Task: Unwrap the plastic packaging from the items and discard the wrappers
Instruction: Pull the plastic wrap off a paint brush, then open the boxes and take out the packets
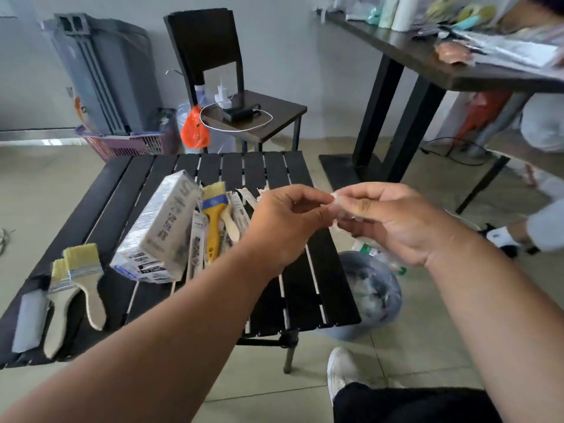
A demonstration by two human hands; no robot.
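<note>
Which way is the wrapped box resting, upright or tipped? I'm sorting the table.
Tipped: the wrapped box leans at a slant, its upper end propped on the packaged brushes.

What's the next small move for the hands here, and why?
Probably drop the wrapper into the bag on the floor below. Both the left hand and right hand pinch only crumpled clear plastic, and the bag already holds similar scraps.

Box (161,227) on slatted table (305,288), brushes (82,279) left, bin (366,294) right.
</note>
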